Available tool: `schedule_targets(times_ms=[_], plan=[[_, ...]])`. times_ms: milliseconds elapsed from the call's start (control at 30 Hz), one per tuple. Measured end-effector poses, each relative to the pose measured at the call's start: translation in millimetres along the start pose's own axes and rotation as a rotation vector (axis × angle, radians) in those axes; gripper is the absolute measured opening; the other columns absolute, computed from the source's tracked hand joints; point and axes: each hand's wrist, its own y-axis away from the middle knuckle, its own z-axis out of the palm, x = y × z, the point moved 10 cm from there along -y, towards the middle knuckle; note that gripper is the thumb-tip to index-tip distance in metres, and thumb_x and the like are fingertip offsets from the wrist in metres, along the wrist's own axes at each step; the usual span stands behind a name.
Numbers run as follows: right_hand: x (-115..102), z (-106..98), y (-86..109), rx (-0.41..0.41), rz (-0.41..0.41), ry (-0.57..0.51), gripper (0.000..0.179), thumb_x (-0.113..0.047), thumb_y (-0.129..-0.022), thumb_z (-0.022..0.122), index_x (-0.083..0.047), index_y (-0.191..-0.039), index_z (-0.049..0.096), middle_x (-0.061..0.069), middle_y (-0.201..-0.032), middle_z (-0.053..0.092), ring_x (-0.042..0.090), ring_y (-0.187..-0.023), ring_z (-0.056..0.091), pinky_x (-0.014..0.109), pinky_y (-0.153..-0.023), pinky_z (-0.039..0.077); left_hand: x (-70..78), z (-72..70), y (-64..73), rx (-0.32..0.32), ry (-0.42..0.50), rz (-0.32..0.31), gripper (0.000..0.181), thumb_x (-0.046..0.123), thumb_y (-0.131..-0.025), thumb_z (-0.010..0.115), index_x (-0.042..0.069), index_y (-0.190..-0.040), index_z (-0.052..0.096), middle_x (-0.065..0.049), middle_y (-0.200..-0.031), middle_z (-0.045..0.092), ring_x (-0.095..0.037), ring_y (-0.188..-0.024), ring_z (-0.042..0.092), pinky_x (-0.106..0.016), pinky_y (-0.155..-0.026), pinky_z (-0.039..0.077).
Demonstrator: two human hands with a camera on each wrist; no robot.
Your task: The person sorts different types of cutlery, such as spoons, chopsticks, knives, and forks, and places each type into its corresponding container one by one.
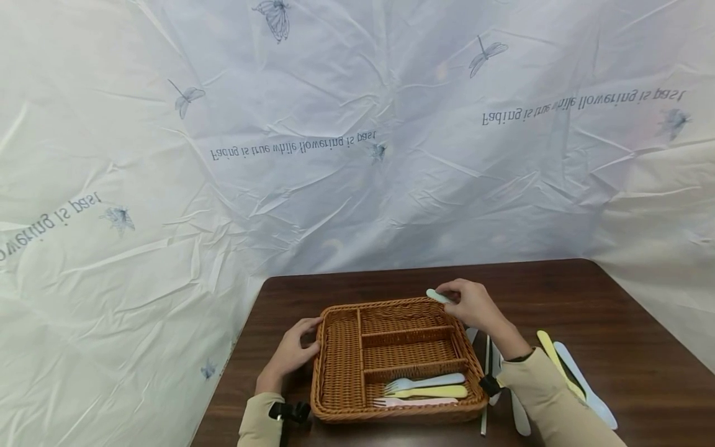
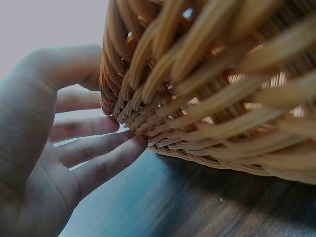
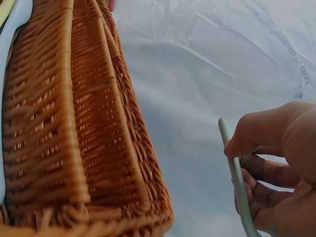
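A brown wicker basket [image 1: 342, 372] with several compartments stands on the table. Along its left side, my left hand [image 1: 294, 351] touches the outer wall, its fairly straight fingers meeting the weave low down in the left wrist view. My right hand [image 1: 472, 304] is over the far right corner and pinches a pale green plastic utensil [image 3: 237, 177] between thumb and fingers; its working end is hidden in the head view. In the near right compartment lie a light blue fork [image 1: 427, 380], a yellow fork [image 1: 432, 392] and a pink fork [image 1: 419, 402], tines to the left.
Right of the basket, partly under the right forearm, lie a thin white stick [image 1: 484, 419] and a pale utensil [image 1: 521, 415]. Farther right are a yellow utensil [image 1: 550, 349] and a light blue spoon [image 1: 586, 385]. Behind the dark wooden table [image 1: 530, 279] hangs a printed white sheet [image 1: 391, 205].
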Motion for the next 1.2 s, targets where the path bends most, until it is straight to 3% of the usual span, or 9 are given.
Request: schedule_targets(times_ms=[100, 200, 333, 433, 767, 1200], plan=[[-5, 3, -1.0, -0.006, -0.006, -0.007, 0.030, -0.002, -0.084, 0.065, -0.007, -0.113, 0.070, 0.010, -0.105, 0.062, 0.019, -0.083, 0.056, 0.034, -0.064, 0.044, -3.5, 1.0, -0.6, 0.008, 0.006, 0.006, 0.052, -0.003, -0.088, 0.060, -0.004, -0.139, 0.050, -0.023, -0.132, 0.053, -0.039, -0.114, 0.057, -0.052, -0.087, 0.053], [-12, 5, -2.1, -0.002, -0.028, 0.005, 0.030, -0.002, -0.084, 0.066, -0.008, -0.113, 0.071, 0.009, -0.106, 0.063, 0.019, -0.084, 0.057, 0.033, -0.065, 0.044, -16.5, 3.7, -3.1, 0.026, 0.020, 0.006, 0.053, -0.003, -0.088, 0.059, -0.003, -0.140, 0.049, -0.022, -0.133, 0.053, -0.040, -0.114, 0.056, -0.056, -0.088, 0.051], [-22, 10, -3.4, -0.009, -0.063, 0.015, 0.030, -0.003, -0.084, 0.066, -0.009, -0.113, 0.071, 0.009, -0.108, 0.064, 0.019, -0.085, 0.058, 0.033, -0.066, 0.044, -35.9, 6.7, -6.9, 0.038, 0.024, -0.001, 0.054, -0.001, -0.088, 0.061, 0.004, -0.141, 0.050, -0.015, -0.134, 0.053, -0.035, -0.115, 0.056, -0.050, -0.087, 0.053], [-28, 15, -4.7, -0.026, -0.068, 0.008, 0.030, -0.002, -0.084, 0.066, -0.009, -0.113, 0.071, 0.010, -0.109, 0.063, 0.020, -0.085, 0.059, 0.033, -0.066, 0.044, -41.8, 6.7, -7.9, 0.027, 0.025, 0.001, 0.054, 0.003, -0.089, 0.063, 0.010, -0.141, 0.051, -0.009, -0.134, 0.053, -0.030, -0.115, 0.057, -0.043, -0.087, 0.055], [-43, 32, -6.6, -0.080, -0.102, -0.008, 0.030, -0.001, -0.084, 0.066, -0.010, -0.113, 0.071, 0.007, -0.110, 0.063, 0.018, -0.087, 0.059, 0.032, -0.069, 0.049, -42.6, 8.0, -6.0, 0.004, 0.037, 0.005, 0.054, 0.006, -0.090, 0.061, 0.011, -0.142, 0.050, -0.009, -0.134, 0.053, -0.030, -0.117, 0.057, -0.037, -0.087, 0.055], [-61, 54, -4.5, -0.137, -0.172, -0.004, 0.028, -0.004, -0.086, 0.067, -0.012, -0.112, 0.072, 0.003, -0.110, 0.064, 0.013, -0.085, 0.057, 0.029, -0.068, 0.048, -39.5, 4.9, -5.7, 0.033, -0.016, -0.002, 0.054, 0.008, -0.087, 0.063, 0.011, -0.140, 0.053, -0.005, -0.132, 0.056, -0.026, -0.115, 0.059, -0.041, -0.088, 0.054]])
